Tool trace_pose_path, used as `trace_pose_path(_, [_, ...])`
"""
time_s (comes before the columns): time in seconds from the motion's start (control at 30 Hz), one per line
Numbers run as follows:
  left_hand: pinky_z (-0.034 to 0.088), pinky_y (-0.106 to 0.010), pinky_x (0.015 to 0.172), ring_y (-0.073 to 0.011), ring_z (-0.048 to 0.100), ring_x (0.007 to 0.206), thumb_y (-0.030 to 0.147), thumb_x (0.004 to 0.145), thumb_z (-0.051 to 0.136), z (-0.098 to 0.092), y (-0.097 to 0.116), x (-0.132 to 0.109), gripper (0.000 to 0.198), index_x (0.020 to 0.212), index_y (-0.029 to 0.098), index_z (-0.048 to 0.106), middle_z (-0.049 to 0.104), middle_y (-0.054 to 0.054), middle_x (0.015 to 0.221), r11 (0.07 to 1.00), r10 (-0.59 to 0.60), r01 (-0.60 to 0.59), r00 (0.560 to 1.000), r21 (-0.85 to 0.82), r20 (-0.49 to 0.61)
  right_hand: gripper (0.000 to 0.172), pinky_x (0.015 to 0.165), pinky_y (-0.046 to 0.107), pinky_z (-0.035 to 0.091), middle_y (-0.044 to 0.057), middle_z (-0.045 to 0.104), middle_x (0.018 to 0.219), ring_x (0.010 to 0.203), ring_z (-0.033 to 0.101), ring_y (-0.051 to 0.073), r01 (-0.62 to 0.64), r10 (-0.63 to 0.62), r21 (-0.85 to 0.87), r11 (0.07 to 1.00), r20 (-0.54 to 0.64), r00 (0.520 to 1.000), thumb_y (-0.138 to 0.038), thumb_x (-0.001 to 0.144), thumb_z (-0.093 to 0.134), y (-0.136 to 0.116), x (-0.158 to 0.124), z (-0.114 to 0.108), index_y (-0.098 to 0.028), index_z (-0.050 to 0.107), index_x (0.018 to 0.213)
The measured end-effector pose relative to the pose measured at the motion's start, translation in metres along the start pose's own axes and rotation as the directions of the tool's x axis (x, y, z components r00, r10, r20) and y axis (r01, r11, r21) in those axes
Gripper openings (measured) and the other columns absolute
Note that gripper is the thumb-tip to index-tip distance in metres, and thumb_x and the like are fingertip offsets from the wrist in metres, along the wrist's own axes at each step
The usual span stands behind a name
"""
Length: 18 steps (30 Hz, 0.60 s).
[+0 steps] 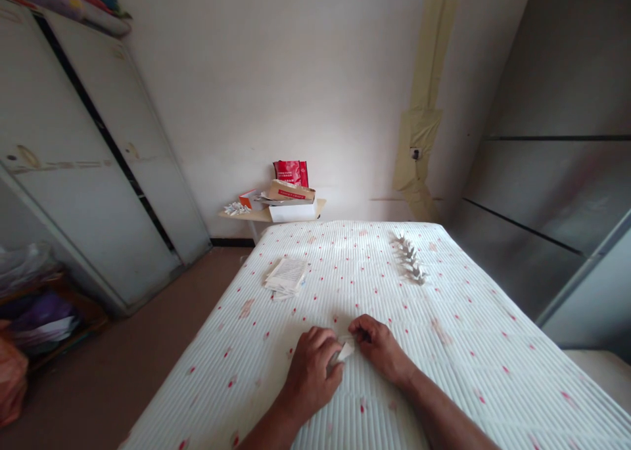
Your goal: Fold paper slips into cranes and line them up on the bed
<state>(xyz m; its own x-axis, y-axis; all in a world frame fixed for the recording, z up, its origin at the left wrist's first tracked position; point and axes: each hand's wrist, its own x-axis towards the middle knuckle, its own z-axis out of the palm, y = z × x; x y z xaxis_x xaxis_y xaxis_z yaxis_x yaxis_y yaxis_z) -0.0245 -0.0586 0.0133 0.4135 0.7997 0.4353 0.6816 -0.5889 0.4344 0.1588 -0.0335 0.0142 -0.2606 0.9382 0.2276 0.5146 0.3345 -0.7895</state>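
Near the middle of the bed, my left hand (314,366) curls its fingers and thumb round a small piece of folded paper (346,352). My right hand (377,346) is closed at the paper's far right edge, thumb and forefinger pinched together there. Both hands hide part of the folded piece, so its full shape cannot be made out. Ahead and to the left lies a loose stack of printed paper sheets (288,274). Farther right, several small pointed folded paper pieces (410,258) stand in a row on the quilted cover.
The white ribbed bed cover (365,404) has small red spots. Against the wall, a small table (231,215) carries a white box (294,211), a red bag (290,173) and small white pieces (236,208). Grey cabinets (89,174) stand left; a grey wardrobe (542,174) stands right.
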Motion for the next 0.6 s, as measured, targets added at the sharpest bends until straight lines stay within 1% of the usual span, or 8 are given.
trace_pose_path(0.13, [0.04,-0.037,0.079,-0.0209,0.051,0.089,0.012,0.067,0.057,0.001,0.002,0.0,0.015,0.08,0.02,0.06,0.059,-0.003,0.09,0.998,0.008,-0.01,0.999,0.06,0.032,0.036,0.071,0.024,0.043,0.002,0.059,0.082,0.078,0.055,0.014,0.044,-0.043,-0.062,0.997,0.015,0.999,0.0,0.059,0.037,0.0,0.001,0.001,-0.017,0.058,0.083])
trace_pose_path(0.23, [0.04,-0.036,0.078,-0.02,0.051,0.089,0.012,0.069,0.057,0.003,0.0,0.002,0.013,0.078,0.02,0.061,0.06,-0.003,0.09,0.997,0.013,-0.015,1.0,0.075,0.021,0.04,0.073,0.024,0.043,0.003,0.059,0.085,0.079,0.055,0.014,0.071,-0.068,-0.072,0.995,0.039,0.997,0.001,0.059,0.038,0.001,0.001,0.001,-0.017,0.059,0.089])
trace_pose_path(0.3, [0.04,-0.035,0.077,-0.0188,0.052,0.088,0.013,0.071,0.057,0.006,-0.002,0.004,0.011,0.076,0.02,0.062,0.06,-0.003,0.089,0.998,0.007,-0.008,1.0,0.068,0.011,0.04,0.074,0.024,0.043,0.003,0.059,0.086,0.08,0.055,0.014,0.069,-0.066,-0.073,0.995,0.055,0.996,0.0,0.061,0.039,0.002,0.002,0.0,-0.017,0.059,0.091])
trace_pose_path(0.37, [0.04,-0.033,0.075,-0.0174,0.053,0.085,0.012,0.072,0.056,0.009,-0.004,0.005,0.01,0.071,0.02,0.062,0.06,-0.002,0.086,0.998,-0.015,0.015,1.0,0.057,0.002,0.035,0.072,0.024,0.043,0.003,0.058,0.086,0.078,0.054,0.014,0.05,-0.043,-0.096,0.994,0.068,0.997,-0.001,0.064,0.041,0.001,0.002,-0.001,-0.017,0.058,0.091])
trace_pose_path(0.47, [0.04,-0.031,0.073,-0.0159,0.053,0.08,0.009,0.07,0.057,0.015,-0.005,0.008,0.011,0.064,0.019,0.06,0.059,-0.001,0.079,0.996,-0.079,0.08,0.996,0.043,-0.03,0.024,0.073,0.024,0.043,0.004,0.055,0.088,0.079,0.054,0.014,0.026,-0.009,-0.167,0.986,0.097,0.995,-0.007,0.067,0.05,-0.002,0.002,0.0,-0.016,0.058,0.088])
trace_pose_path(0.6, [0.04,-0.031,0.072,-0.0162,0.053,0.079,0.008,0.066,0.059,0.019,-0.005,0.01,0.011,0.067,0.019,0.057,0.058,0.0,0.077,0.991,-0.132,0.133,0.989,0.01,-0.068,0.02,0.077,0.022,0.042,0.005,0.053,0.094,0.086,0.054,0.015,0.006,0.032,-0.251,0.968,0.145,0.989,-0.011,0.068,0.055,-0.007,0.003,0.003,-0.017,0.059,0.086])
